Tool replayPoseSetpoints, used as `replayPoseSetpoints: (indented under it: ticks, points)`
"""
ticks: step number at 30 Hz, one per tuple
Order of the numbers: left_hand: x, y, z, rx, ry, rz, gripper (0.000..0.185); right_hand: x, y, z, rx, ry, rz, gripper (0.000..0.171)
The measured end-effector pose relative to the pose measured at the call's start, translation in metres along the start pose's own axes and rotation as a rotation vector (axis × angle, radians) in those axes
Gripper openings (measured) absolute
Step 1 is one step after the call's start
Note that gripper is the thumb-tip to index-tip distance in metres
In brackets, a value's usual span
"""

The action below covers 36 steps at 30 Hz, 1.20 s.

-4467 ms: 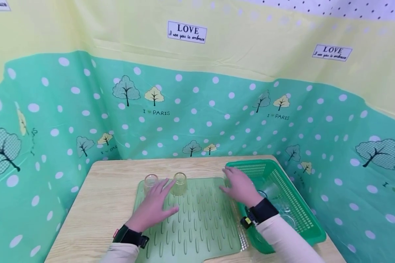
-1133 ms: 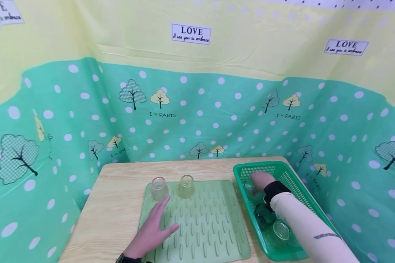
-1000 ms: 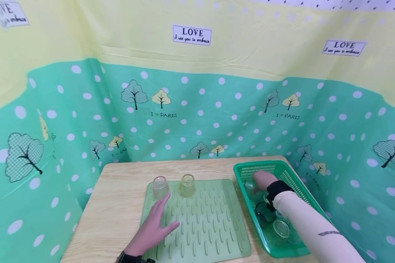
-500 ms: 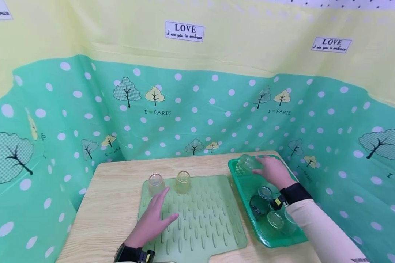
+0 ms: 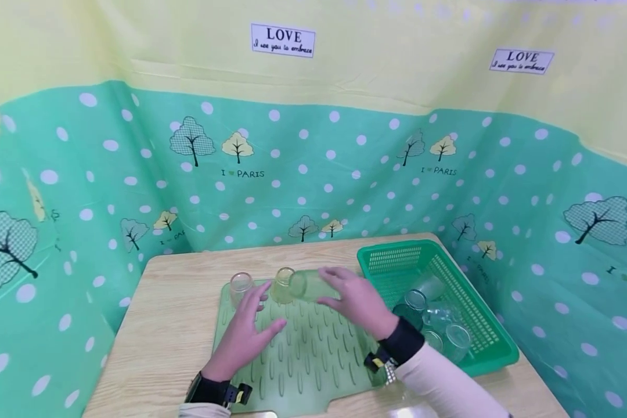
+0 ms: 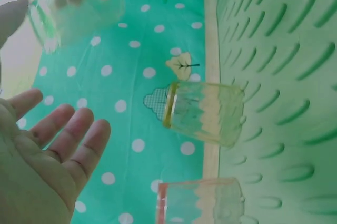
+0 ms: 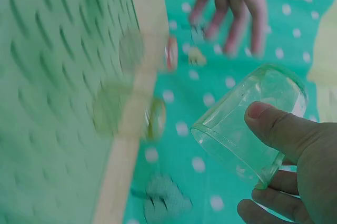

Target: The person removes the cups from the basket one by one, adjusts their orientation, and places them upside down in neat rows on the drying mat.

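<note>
Head view first: nearest to us, we are resting our left hand (image 5: 242,335) flat on the green mat (image 5: 313,360), fingers spread and relaxed, holding nothing. It seems we are keeping the mat steady on the wooden table (image 5: 162,342) this way.

A little farther, we are holding a clear glass (image 5: 305,284) in our right hand (image 5: 357,302), above the far part of the mat. The thumb and fingers are curled around its side, and the glass is lying tilted, almost on its side, with the mouth turned to the left. In the right wrist view the thumb (image 7: 274,124) is pressing on the wall of the glass (image 7: 253,124), so the grip looks firm.

Just beside this glass, two more glasses are standing upside down at the far left edge of the mat: a yellowish one (image 5: 283,284) and a pinkish one (image 5: 240,285). We think they are placed mouth down so that water can run off along the ribs of the mat.

To the right, the green basket (image 5: 480,325) is sitting on the table, touching the mat's edge. Several other glasses (image 5: 439,325) are lying in it, some upright, some tipped.

Farthest, a dotted green and yellow cloth (image 5: 313,174) is hanging around the table.
</note>
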State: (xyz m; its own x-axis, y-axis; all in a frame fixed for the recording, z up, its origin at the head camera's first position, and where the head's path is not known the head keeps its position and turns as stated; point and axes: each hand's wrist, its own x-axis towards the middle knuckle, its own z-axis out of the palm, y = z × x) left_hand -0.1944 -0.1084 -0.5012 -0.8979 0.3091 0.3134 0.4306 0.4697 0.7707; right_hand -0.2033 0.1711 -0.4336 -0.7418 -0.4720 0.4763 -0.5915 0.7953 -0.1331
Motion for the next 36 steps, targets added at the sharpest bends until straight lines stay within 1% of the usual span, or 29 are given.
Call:
replayPoseSetpoints:
  ticks: [4, 5, 8, 9, 11, 12, 14, 15, 16, 17, 19, 21, 22, 24, 27, 28, 31, 34, 36]
  points:
    - [0.001, -0.001, 0.003, -0.041, 0.01, -0.001, 0.079, 0.001, -0.02, 0.024, 0.001, -0.036, -0.062, 0.064]
    - [0.002, -0.001, 0.004, -0.057, 0.014, -0.016, 0.077, 0.0, -0.023, 0.029, -0.003, -0.038, -0.074, 0.06]
    - [0.005, -0.006, 0.01, -0.117, 0.017, -0.075, 0.07, -0.002, -0.029, 0.046, -0.015, -0.058, -0.105, 0.04]
    - [0.007, -0.008, 0.012, -0.133, 0.01, -0.096, 0.069, -0.003, -0.03, 0.052, -0.022, -0.076, -0.11, 0.034]
    - [0.009, -0.012, 0.018, -0.133, -0.016, -0.137, 0.068, -0.007, -0.03, 0.064, -0.023, -0.136, -0.107, 0.029]
    - [0.01, -0.015, 0.021, -0.12, -0.03, -0.15, 0.069, -0.009, -0.03, 0.07, -0.016, -0.175, -0.097, 0.032]
    - [0.011, -0.02, 0.024, -0.074, -0.044, -0.167, 0.07, -0.011, -0.029, 0.081, -0.006, -0.245, -0.057, 0.046]
    - [0.011, -0.023, 0.024, -0.053, -0.037, -0.165, 0.071, -0.012, -0.028, 0.084, 0.004, -0.273, -0.027, 0.054]
    - [0.011, -0.024, 0.024, -0.036, -0.028, -0.166, 0.071, -0.012, -0.027, 0.088, 0.009, -0.292, 0.009, 0.063]
    - [0.011, -0.026, 0.024, -0.026, -0.018, -0.169, 0.07, -0.011, -0.025, 0.091, 0.021, -0.305, 0.047, 0.068]
    - [0.012, -0.028, 0.021, -0.012, 0.004, -0.159, 0.07, -0.009, -0.021, 0.097, 0.036, -0.312, 0.118, 0.072]
    - [0.012, -0.031, 0.02, -0.001, 0.011, -0.157, 0.069, -0.008, -0.018, 0.1, 0.049, -0.305, 0.167, 0.069]
    - [0.012, -0.032, 0.019, 0.003, 0.009, -0.168, 0.069, -0.008, -0.017, 0.102, 0.053, -0.301, 0.177, 0.067]
    - [0.01, -0.035, 0.018, 0.01, 0.009, -0.193, 0.069, -0.009, -0.016, 0.103, 0.065, -0.284, 0.175, 0.065]
    - [0.006, -0.039, 0.017, -0.012, 0.011, -0.247, 0.071, -0.011, -0.019, 0.1, 0.076, -0.21, 0.132, 0.065]
    - [0.005, -0.041, 0.017, -0.028, 0.012, -0.267, 0.071, -0.012, -0.02, 0.099, 0.082, -0.177, 0.116, 0.066]
    - [0.002, -0.042, 0.015, -0.101, 0.032, -0.29, 0.069, -0.012, -0.025, 0.096, 0.102, -0.062, 0.063, 0.067]
    - [0.002, -0.04, 0.012, -0.198, 0.067, -0.299, 0.059, -0.01, -0.029, 0.095, 0.106, 0.03, 0.004, 0.068]
    - [0.002, -0.039, 0.01, -0.261, 0.093, -0.3, 0.053, -0.01, -0.032, 0.095, 0.102, 0.072, -0.038, 0.069]
